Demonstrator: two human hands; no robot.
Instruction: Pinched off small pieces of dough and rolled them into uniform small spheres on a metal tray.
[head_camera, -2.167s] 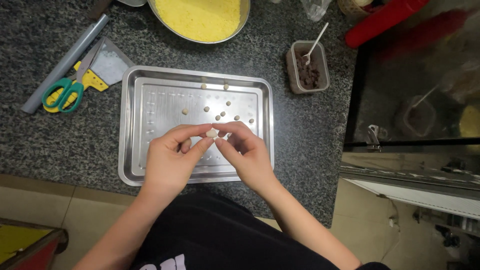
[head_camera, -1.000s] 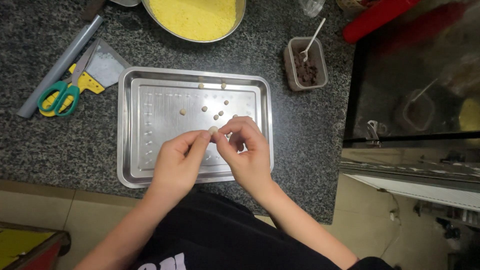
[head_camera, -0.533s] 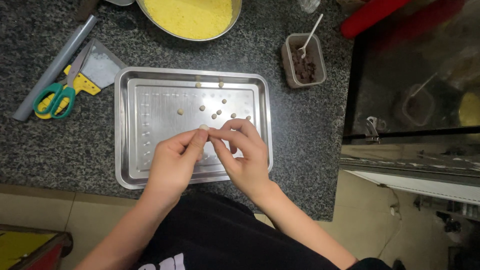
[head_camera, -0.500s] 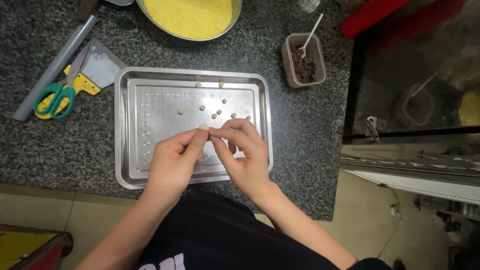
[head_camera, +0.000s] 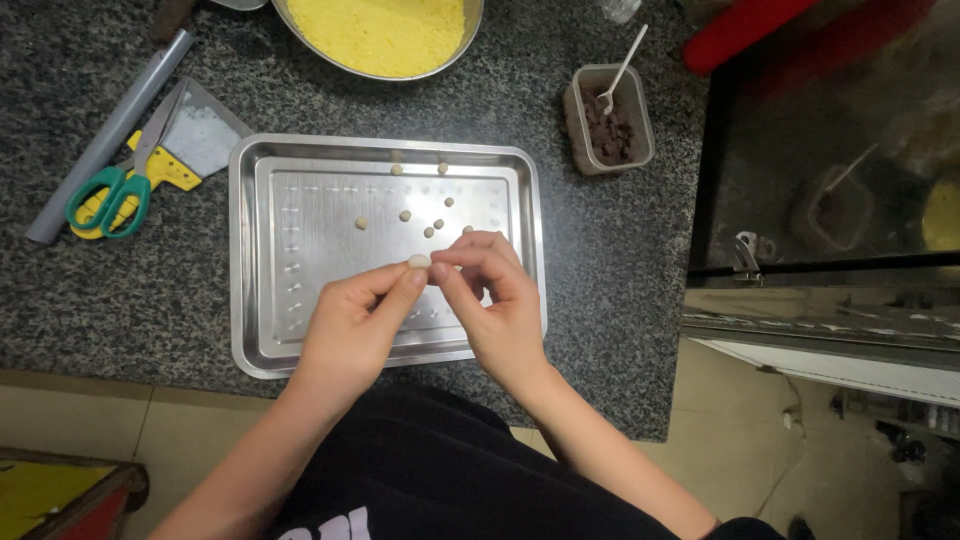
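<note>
Pale dough ball (head_camera: 419, 261) round, no long axis.

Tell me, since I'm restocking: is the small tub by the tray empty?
Not empty: the open tub holds brown pieces, with a spoon standing inside.

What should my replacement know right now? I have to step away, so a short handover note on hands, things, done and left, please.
Left hand and right hand meet over the steel tray, pinching one small pale dough ball between their fingertips.
Done: about seven small balls lie loose on the tray's far half.
Left: the held ball is not yet on the tray.
Nearby: bowl of yellow mixture beyond the tray, tub of dark pieces with a spoon to the right, scissors and scraper to the left.
</note>
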